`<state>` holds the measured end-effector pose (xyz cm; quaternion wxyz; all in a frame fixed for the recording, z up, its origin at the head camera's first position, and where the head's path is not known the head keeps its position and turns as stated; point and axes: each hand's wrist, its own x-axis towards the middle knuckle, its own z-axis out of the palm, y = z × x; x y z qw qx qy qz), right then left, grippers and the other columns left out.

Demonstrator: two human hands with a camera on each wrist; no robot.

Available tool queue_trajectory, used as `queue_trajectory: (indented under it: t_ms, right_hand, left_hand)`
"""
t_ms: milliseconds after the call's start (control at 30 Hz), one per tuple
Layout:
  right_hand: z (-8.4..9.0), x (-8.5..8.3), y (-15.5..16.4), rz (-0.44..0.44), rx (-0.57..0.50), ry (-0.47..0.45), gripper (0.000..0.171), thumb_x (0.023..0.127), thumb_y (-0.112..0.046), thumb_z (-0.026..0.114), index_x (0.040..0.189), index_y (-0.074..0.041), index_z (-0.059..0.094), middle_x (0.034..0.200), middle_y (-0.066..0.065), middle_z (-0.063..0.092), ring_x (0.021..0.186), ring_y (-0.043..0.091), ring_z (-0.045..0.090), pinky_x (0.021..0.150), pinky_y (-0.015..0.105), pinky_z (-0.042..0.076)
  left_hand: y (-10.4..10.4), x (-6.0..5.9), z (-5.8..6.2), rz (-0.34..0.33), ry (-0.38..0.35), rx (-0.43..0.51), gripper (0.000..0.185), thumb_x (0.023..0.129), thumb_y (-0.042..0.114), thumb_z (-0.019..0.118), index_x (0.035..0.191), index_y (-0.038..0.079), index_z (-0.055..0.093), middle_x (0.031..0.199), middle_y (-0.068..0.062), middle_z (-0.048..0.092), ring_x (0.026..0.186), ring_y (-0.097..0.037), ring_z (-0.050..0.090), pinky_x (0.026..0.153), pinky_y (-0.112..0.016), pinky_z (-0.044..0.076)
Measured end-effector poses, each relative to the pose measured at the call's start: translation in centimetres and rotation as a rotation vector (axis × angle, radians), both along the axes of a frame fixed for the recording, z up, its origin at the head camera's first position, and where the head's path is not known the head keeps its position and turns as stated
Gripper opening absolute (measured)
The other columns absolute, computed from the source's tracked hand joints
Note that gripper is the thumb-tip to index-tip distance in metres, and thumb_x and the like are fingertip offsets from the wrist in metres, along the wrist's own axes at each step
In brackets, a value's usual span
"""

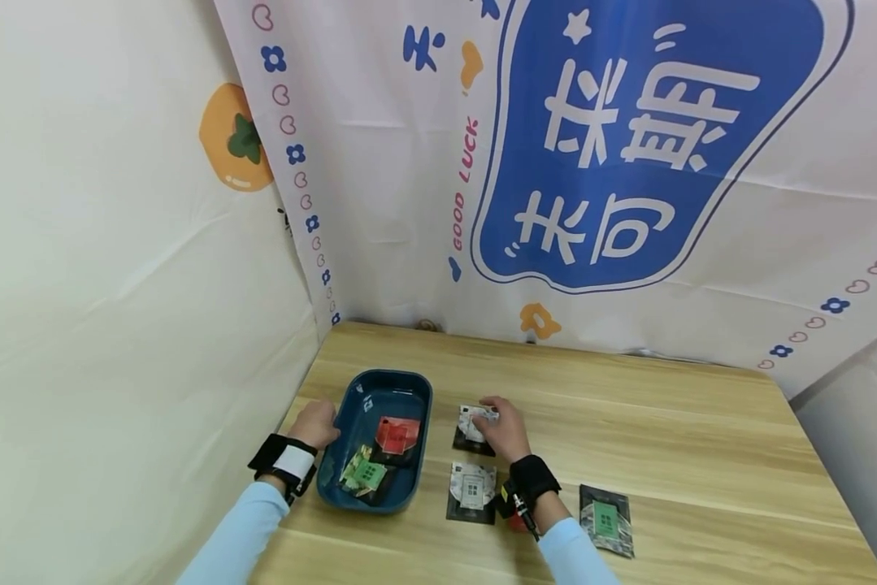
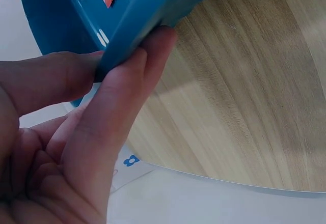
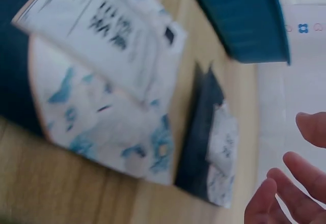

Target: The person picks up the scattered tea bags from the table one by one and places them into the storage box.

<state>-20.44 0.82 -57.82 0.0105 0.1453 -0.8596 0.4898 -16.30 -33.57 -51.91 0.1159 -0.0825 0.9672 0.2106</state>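
My left hand [image 1: 317,423] pinches the left rim of a dark blue plastic tray [image 2: 135,23], thumb inside and fingers on the outer wall. In the tray lie a packet with a red label [image 1: 397,436] and a packet with a green label [image 1: 366,473]. To the tray's right, my right hand [image 1: 507,431] is over the far white-and-black packet [image 1: 469,441], covering its right side. In the right wrist view its fingers [image 3: 300,175] are bent loosely and spread, with nothing between them. A second white-and-black packet [image 1: 471,492] lies nearer to me.
Partly hidden under my right wrist is a red packet [image 1: 517,523]. Further right lies a black packet with a green label [image 1: 605,520]. The wooden table [image 1: 701,455] meets a pale wall [image 1: 131,325] on the left and a printed cloth [image 1: 394,203] at the back.
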Motion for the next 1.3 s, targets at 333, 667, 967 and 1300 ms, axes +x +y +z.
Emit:
queue_trajectory:
  t_ms: [333, 667, 967, 1300]
  right_hand:
    - [-1.6, -0.4, -0.3, -0.007, 0.175, 0.053, 0.044, 0.085, -0.008, 0.074, 0.124, 0.008, 0.060, 0.129, 0.031, 0.056, 0.118, 0.049, 0.050, 0.101, 0.061, 0.035]
    - [-3.2, -0.6, -0.6, -0.029, 0.283, -0.016, 0.053, 0.086, -0.016, 0.077, 0.130, 0.003, 0.057, 0.139, 0.028, 0.046, 0.116, 0.046, 0.037, 0.086, 0.051, 0.044]
    - [-4.0, -0.8, -0.9, -0.070, 0.253, 0.006, 0.044, 0.083, -0.013, 0.079, 0.115, -0.001, 0.051, 0.129, 0.027, 0.045, 0.104, 0.039, 0.035, 0.079, 0.047, 0.037]
    - [-2.9, -1.2, 0.4, -0.054, 0.132, -0.001, 0.039, 0.082, 0.008, 0.067, 0.120, 0.002, 0.059, 0.106, 0.026, 0.059, 0.087, 0.034, 0.055, 0.073, 0.043, 0.044]
  left_hand:
    - [0.0, 0.2, 0.0, -0.003, 0.023, 0.002, 0.044, 0.080, -0.003, 0.067, 0.053, 0.015, 0.037, 0.048, 0.005, 0.035, 0.043, -0.012, 0.044, 0.044, -0.022, 0.036]
    - [0.1, 0.2, -0.2, -0.006, 0.010, -0.010, 0.044, 0.081, -0.002, 0.068, 0.054, 0.015, 0.037, 0.048, 0.005, 0.033, 0.043, -0.011, 0.040, 0.044, -0.022, 0.033]
    - [-0.1, 0.2, -0.6, -0.037, 0.048, -0.030, 0.045, 0.080, -0.001, 0.069, 0.056, 0.014, 0.034, 0.050, 0.006, 0.028, 0.044, -0.011, 0.035, 0.046, -0.023, 0.030]
    - [-0.3, 0.1, -0.6, -0.031, 0.044, -0.022, 0.044, 0.081, -0.001, 0.068, 0.056, 0.014, 0.035, 0.050, 0.005, 0.031, 0.044, -0.012, 0.039, 0.046, -0.023, 0.033]
